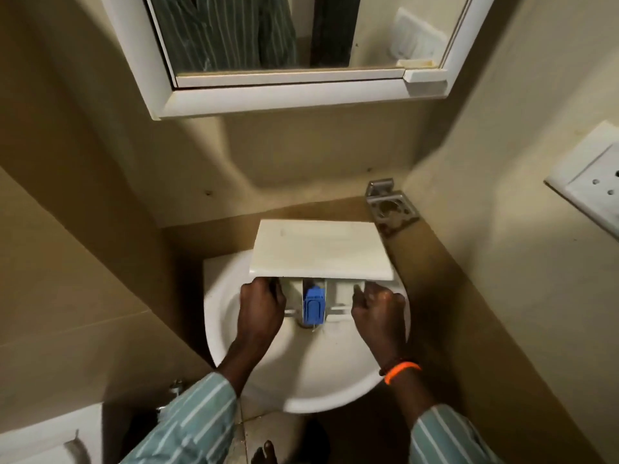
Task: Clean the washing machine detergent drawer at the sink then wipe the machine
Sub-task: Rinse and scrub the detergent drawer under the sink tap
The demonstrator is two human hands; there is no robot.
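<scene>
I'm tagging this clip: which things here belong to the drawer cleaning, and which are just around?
Job: white plastic detergent drawer with blue insert, white ceramic sink, left hand, right hand.
Around: white-framed mirror cabinet, metal wall holder, white wall socket.

drawer (pixel 321 252) over sink (pixel 301 370), mirror cabinet (pixel 294 92) above, socket (pixel 596 192) right

Dim, warm yellowish light. Shadow pools under the mirror cabinet (pixel 294 92) and below the sink (pixel 301 363). Wide-angle bending at edges, slightly soft focus, no glare.
</scene>
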